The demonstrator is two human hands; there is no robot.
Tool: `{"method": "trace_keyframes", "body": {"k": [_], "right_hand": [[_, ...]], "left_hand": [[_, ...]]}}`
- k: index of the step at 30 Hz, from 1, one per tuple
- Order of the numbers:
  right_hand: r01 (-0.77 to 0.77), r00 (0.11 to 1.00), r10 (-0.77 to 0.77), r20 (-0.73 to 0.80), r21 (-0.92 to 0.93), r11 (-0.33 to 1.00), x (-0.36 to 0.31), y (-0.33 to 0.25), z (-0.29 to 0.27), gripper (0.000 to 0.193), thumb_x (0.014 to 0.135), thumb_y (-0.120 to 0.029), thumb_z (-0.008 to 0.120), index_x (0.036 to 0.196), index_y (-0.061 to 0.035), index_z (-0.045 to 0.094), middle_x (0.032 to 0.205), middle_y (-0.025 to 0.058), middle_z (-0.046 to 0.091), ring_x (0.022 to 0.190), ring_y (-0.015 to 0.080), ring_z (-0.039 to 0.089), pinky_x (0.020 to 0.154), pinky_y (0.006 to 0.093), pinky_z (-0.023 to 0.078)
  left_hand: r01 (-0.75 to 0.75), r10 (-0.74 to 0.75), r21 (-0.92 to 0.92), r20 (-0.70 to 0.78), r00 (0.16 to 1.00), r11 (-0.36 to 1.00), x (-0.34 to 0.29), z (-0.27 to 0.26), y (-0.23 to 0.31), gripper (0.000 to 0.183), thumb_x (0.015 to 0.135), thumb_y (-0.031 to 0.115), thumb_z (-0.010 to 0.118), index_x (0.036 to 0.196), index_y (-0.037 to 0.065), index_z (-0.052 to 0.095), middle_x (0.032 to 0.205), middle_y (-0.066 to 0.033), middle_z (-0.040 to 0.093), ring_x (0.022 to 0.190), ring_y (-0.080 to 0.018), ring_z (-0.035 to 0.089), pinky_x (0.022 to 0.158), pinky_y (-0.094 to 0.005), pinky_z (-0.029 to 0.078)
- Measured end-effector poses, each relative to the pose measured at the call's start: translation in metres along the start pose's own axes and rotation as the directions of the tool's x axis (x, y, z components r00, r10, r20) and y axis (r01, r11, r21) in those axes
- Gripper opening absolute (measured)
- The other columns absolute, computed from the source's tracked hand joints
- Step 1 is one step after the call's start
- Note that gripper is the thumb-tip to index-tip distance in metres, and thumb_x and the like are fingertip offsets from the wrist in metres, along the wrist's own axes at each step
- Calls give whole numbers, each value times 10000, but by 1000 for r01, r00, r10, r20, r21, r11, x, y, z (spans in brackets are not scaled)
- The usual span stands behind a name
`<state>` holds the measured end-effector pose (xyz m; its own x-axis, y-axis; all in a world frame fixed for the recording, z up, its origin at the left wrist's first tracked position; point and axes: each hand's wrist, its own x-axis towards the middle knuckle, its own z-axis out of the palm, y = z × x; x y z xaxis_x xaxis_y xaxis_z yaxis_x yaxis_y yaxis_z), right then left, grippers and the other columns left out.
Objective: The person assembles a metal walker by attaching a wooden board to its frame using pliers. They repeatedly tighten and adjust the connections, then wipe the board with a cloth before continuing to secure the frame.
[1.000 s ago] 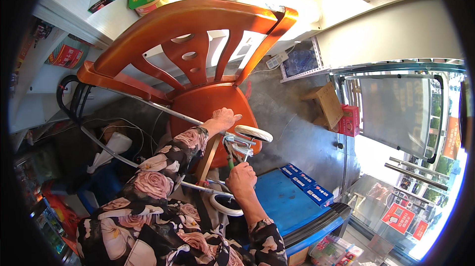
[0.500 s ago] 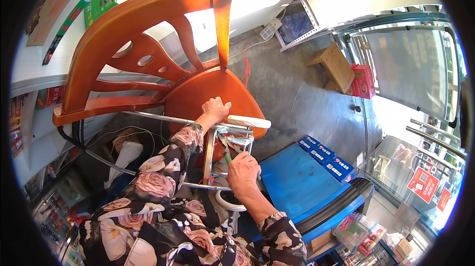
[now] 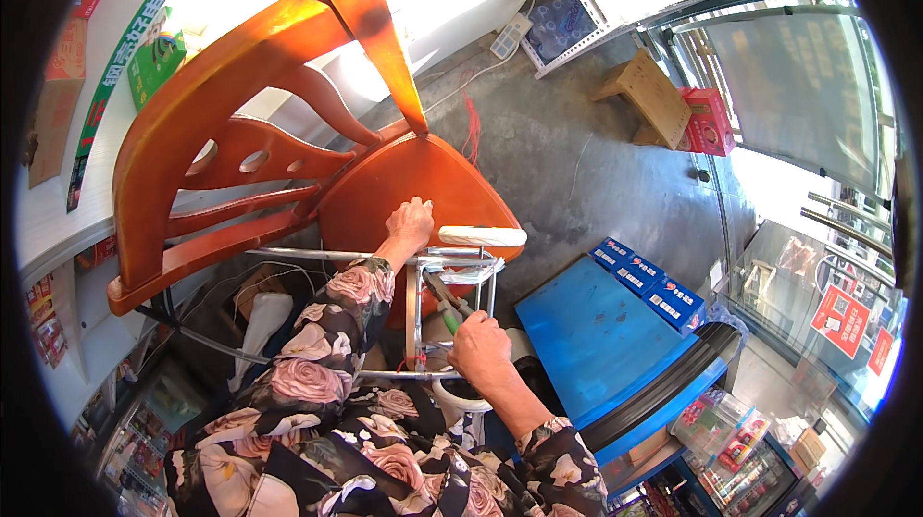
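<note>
**Between the two hands, a wheeled metal frame is worked on in front of a chair**

Just ahead of the right hand, a green-handled tool, apparently pliers, is held with the fingers closed around its handle. Its dark head is pointed up and to the left, into the upper part of the silver metal frame; whether anything is pinched there cannot be told. The handle seems to be kept low and close to the body so that the head can be reached in between the bars.

Beyond the frame, the left hand is held with its fingers curled in front of the orange chair seat. Whether anything is gripped in it cannot be told; the frame may be steadied by that arm, since a long bar is passed under the wrist.

Just right of the left hand, one white wheel is seen edge-on; below and left of the right hand, another white wheel is partly hidden. To the right of the right hand, a blue lid-like surface is topped by dark blue boxes, perhaps set there to be out of the way.
</note>
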<state>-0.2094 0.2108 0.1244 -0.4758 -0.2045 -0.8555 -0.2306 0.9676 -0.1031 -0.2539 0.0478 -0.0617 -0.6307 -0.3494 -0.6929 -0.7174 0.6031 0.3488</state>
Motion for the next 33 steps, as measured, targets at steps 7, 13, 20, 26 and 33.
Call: {"method": "trace_keyframes", "body": {"k": [7, 13, 20, 26, 33], "right_hand": [[-20, 984, -27, 174, 265, 964, 12, 15, 2, 289, 710, -148, 537, 827, 112, 589, 837, 338, 601, 853, 442, 615, 788, 452, 499], [-60, 905, -133, 405, 432, 900, 28, 31, -5, 250, 713, -124, 515, 711, 102, 620, 772, 273, 636, 760, 368, 652, 679, 414, 518], [-594, 641, -362, 677, 736, 325, 35, 55, 18, 284, 785, -41, 490, 1040, 79, 523, 763, 126, 598, 581, 183, 587, 474, 293, 501], [-788, 525, -664, 533, 599, -143, 33, 62, 54, 379, 815, -38, 445, 1181, 47, 491, 856, 133, 597, 702, 202, 586, 619, 343, 511], [-837, 523, -848, 91, 245, -490, 14, 35, 108, 458, 785, -130, 525, 1220, 3, 470, 861, 110, 550, 722, 192, 527, 640, 357, 452]], "left_hand": [[4, -3, 50, -22, 1000, 999, 0, 5, 0, 389, 944, 358, 394, 985, 17, 577, 972, -227, 621, 915, -401, 608, 797, -500, 467], [-2, 3, 82, -22, 1000, 997, -1, 5, 0, 378, 945, 350, 394, 976, 19, 575, 965, -223, 622, 902, -397, 613, 782, -497, 474], [-16, 21, 57, -78, 997, 998, 1, 8, -1, 384, 948, 344, 380, 922, 11, 569, 875, -229, 633, 861, -415, 605, 751, -510, 466], [-18, 23, 39, -115, 993, 999, 0, 6, -1, 363, 947, 337, 381, 892, 26, 561, 802, -240, 627, 814, -438, 598, 726, -524, 458], [-70, 89, 108, -185, 979, 992, 11, 20, -16, 344, 944, 316, 399, 886, 24, 570, 792, -228, 622, 793, -433, 589, 678, -525, 452]]}}
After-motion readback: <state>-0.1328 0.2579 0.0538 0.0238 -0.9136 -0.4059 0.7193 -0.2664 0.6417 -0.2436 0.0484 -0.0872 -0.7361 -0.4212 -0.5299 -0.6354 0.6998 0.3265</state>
